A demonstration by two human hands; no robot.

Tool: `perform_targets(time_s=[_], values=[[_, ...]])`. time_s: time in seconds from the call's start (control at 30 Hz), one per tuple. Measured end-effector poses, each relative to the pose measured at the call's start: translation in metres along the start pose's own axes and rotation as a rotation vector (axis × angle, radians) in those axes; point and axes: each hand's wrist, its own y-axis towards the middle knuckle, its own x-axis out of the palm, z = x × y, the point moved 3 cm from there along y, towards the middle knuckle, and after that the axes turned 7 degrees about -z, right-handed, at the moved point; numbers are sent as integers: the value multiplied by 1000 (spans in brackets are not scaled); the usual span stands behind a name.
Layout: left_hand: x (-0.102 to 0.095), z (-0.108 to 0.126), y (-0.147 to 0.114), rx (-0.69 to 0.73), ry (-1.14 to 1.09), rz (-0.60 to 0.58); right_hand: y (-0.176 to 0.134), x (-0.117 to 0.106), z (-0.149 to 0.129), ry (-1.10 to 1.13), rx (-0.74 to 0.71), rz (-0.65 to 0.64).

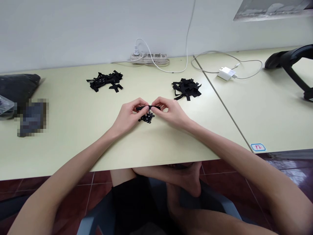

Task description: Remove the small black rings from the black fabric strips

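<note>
While the left hand [129,114] and right hand [172,110] together pinch a black strip [150,106] near small rings [148,118] on the table [158,143], the step in hand seems to be fine work at the strip's middle, and the next move probably calls for a steady, light grip. Beyond them lie a left heap [106,80] and a right heap [187,88] of black pieces.
</note>
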Motion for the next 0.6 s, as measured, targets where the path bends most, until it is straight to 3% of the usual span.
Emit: perform_targets(time_s=[0.6], values=[[4, 4, -2, 83, 187, -36, -3, -1, 13, -55, 85, -21]])
